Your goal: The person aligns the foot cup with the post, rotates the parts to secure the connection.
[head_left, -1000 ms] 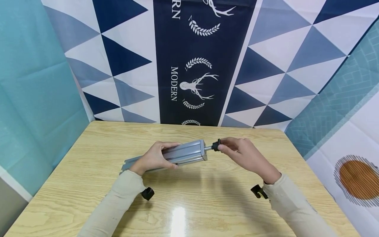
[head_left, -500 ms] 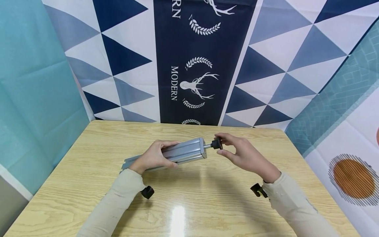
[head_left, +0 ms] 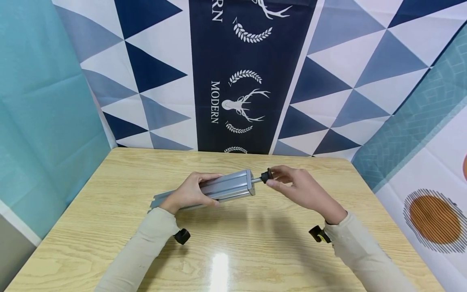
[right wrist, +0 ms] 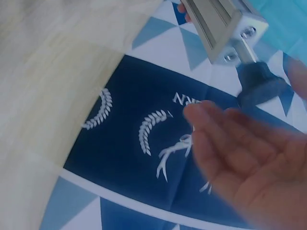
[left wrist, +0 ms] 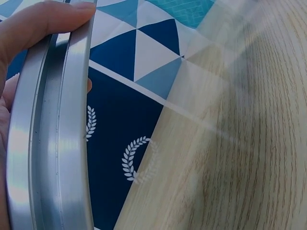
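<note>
My left hand (head_left: pixel 190 190) grips a silver aluminium profile (head_left: pixel 230 183) around its middle, thumb on the near side and fingers over the far side. In the left wrist view the grooved profile (left wrist: pixel 48 143) runs up along the left edge under my thumb. From its right end plate sticks a thin threaded rod bearing a black levelling foot (head_left: pixel 266 175). Beside that foot is my right hand (head_left: pixel 303 190), thumb and fingers spread around it. The right wrist view shows the blurred foot (right wrist: pixel 259 85) between the thumb and loosely bent fingers (right wrist: pixel 211 120), which stand apart from it.
A wood-grain table (head_left: pixel 233 259) lies beneath both hands, with a bright light reflection near the front. Behind it hangs a patterned cloth (head_left: pixel 237 81) with triangles and a deer print. Teal cloth (head_left: pixel 43 121) covers the left side. Black wrist mounts (head_left: pixel 181 236) hang at both sleeves.
The right hand's fingers spread off the black foot half a second ago and have drawn closer around it now. The foot has turned. The left hand and profile have barely moved.
</note>
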Motion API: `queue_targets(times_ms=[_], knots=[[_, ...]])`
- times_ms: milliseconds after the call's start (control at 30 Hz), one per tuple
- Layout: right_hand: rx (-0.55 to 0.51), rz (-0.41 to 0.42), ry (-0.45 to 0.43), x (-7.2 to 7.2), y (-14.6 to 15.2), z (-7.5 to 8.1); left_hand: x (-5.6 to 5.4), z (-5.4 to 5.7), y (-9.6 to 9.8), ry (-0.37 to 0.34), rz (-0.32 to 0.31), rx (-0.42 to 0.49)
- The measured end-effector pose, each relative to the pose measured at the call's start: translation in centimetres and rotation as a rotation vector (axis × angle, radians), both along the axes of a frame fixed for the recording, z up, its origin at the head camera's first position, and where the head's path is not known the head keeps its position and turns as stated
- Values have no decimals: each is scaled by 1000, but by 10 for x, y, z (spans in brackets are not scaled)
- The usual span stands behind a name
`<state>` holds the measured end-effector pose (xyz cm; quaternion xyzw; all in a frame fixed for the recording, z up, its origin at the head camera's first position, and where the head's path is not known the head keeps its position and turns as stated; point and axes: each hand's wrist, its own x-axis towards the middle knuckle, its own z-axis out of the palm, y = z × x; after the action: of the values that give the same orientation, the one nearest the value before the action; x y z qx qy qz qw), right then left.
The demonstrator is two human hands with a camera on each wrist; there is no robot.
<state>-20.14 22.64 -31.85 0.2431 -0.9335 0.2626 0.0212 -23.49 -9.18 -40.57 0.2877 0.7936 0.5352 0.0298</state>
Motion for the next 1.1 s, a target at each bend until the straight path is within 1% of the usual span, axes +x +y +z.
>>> queue_targets(times_ms=[167,233,300,400,600,700,767,867,967,1100], knots=[[-4,129,82,2,5,4,0,0,0,-1,2,-5],[-16,162,100,2,5,4,0,0,1,-5,3,-6],[-26,172,111,2,5,3,1,0,1,-10,3,-8],[-35,143,100,1,4,1,1,0,1,-11,3,-8],[-67,-28,7,-1,-1,-6,1,-1,2,-5,3,-13],[-76,-61,-24,-1,-3,-7,1,-1,3,-6,-2,-9],[-59,-46,-26,0,-1,-5,1,-1,3,-7,-2,-6],[-23,2,-17,1,2,-2,2,-1,2,-17,3,-3],[14,71,29,3,4,1,2,0,2,-16,9,-5],[40,151,117,3,5,2,3,3,2,-13,18,-21]])
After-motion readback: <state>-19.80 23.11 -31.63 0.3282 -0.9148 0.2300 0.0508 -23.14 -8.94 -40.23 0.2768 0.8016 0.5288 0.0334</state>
